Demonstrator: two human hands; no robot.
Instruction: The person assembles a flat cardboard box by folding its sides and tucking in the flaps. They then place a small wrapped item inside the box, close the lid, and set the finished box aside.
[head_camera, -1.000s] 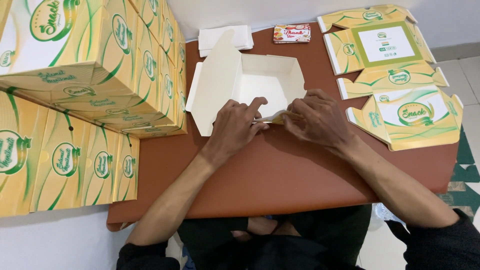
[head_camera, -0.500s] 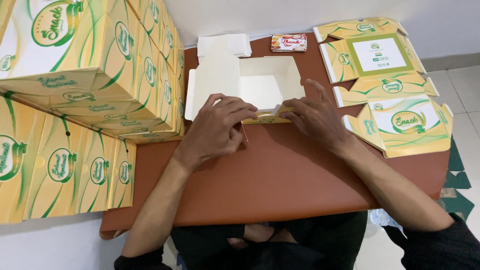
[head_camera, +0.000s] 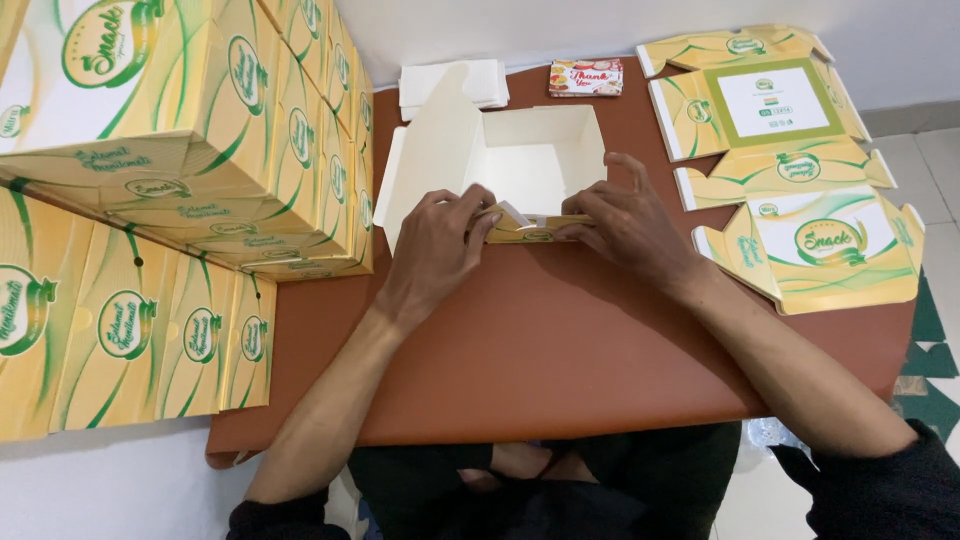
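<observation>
**Both hands on a half-folded carton**

The left hand (head_camera: 437, 243) and right hand (head_camera: 628, 226) pinched the near wall of a white-lined cardboard box (head_camera: 520, 165), fingers closed on its yellow-green front flap. The box sat open on the brown table (head_camera: 540, 350), near its far edge. Stacked finished boxes (head_camera: 180, 150) stood to the left, flat unfolded box sheets (head_camera: 790, 150) to the right. A small red packet (head_camera: 586, 77) and white paper pile (head_camera: 450, 85) lay behind.
</observation>
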